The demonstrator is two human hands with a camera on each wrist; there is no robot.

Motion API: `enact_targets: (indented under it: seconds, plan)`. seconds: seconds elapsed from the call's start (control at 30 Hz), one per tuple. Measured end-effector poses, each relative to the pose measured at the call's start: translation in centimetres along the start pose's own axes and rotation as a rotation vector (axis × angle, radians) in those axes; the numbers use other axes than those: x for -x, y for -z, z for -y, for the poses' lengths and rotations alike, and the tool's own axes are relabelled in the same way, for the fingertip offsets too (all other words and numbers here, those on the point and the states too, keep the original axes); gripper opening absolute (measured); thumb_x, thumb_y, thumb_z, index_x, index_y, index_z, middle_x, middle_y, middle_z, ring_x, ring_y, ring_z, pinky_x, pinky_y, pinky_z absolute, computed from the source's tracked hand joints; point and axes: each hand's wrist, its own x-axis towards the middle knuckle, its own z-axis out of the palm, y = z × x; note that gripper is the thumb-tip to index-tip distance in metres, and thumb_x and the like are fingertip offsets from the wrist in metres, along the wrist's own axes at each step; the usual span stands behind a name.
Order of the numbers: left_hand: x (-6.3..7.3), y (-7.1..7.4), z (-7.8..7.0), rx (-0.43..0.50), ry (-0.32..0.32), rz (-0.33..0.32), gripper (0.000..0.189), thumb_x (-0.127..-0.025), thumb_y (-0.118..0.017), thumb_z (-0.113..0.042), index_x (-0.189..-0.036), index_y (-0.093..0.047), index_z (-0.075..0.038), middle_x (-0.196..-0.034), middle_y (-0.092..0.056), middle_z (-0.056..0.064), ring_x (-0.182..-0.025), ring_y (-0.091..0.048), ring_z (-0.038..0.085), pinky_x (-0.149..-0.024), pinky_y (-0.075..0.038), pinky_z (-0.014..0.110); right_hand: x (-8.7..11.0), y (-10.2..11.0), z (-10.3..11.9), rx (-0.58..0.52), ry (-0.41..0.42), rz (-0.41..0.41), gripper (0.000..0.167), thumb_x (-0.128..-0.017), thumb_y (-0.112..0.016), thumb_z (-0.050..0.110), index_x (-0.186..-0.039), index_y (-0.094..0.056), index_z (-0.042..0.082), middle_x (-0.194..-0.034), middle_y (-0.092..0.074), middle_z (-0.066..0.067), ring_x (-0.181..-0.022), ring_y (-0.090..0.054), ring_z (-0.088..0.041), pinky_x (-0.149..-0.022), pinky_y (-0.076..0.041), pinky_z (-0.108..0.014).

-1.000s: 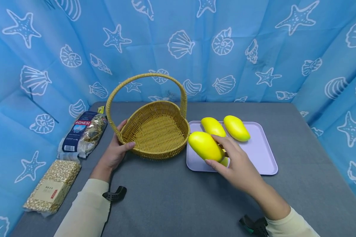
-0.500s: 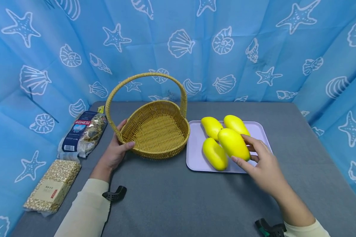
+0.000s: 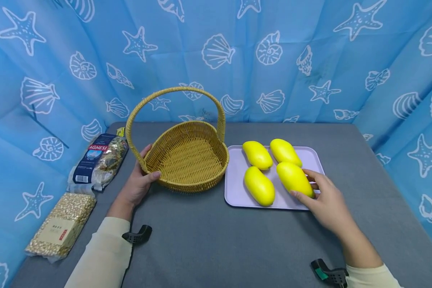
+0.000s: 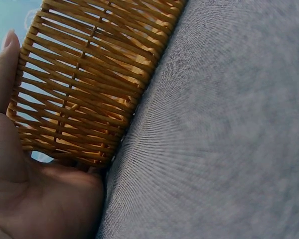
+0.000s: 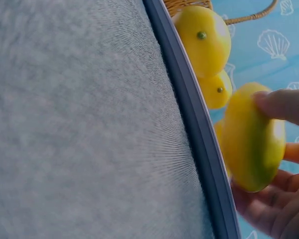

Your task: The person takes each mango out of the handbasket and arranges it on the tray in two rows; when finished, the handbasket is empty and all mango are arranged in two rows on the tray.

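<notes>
My left hand [image 3: 138,186] grips the left side of a woven wicker basket [image 3: 191,160] with a tall arched handle, thumb over the rim. In the left wrist view the thumb lies along the basket's wall [image 4: 84,79]. My right hand [image 3: 327,198] holds a yellow mango [image 3: 294,179] at the front right of a lilac tray [image 3: 235,198]. The right wrist view shows thumb and fingers around this mango [image 5: 254,139], whose near end is greenish. Three other mangoes lie on the tray: one front left [image 3: 259,186], one back left [image 3: 257,155], one back right [image 3: 285,152].
At the left edge lie an Agnesi pasta bag [image 3: 101,160] and a vacuum-packed block of pale grains or beans [image 3: 61,226]. A blue shell-print curtain [image 3: 252,80] surrounds the grey tabletop [image 3: 209,240] at the back and sides.
My right hand has carried the mango right, from beside the basket, and lowered it to the tray's front right. The left hand and basket have stayed in place.
</notes>
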Motion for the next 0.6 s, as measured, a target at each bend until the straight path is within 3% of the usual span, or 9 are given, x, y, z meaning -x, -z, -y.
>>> enact_targets:
  seconds: [0.23,0.6]
  plan:
    - [-0.07,0.01,-0.04,0.009,-0.005,0.001,0.094,-0.105,-0.062,0.010,-0.177,-0.011,-0.021,-0.173,-0.020,0.027,-0.152,-0.032,0.045,-0.113,-0.044,0.035,-0.22,-0.23,-0.44,0.071,-0.074,0.098,0.081,-0.099,-0.084,0.032,-0.159,-0.045,-0.004,-0.142,-0.052,-0.032,-0.121,-0.053,-0.051,-0.097,-0.049,-0.070]
    - [-0.04,-0.03,-0.05,0.019,0.003,-0.001,0.095,-0.104,-0.064,0.010,-0.177,-0.010,-0.021,-0.174,-0.019,0.025,-0.153,-0.031,0.044,-0.112,-0.046,0.034,-0.25,-0.41,-0.31,0.091,-0.099,0.104,0.082,-0.100,-0.081,0.040,-0.158,-0.045,-0.006,-0.145,-0.053,-0.033,-0.120,-0.054,-0.051,-0.096,-0.049,-0.070]
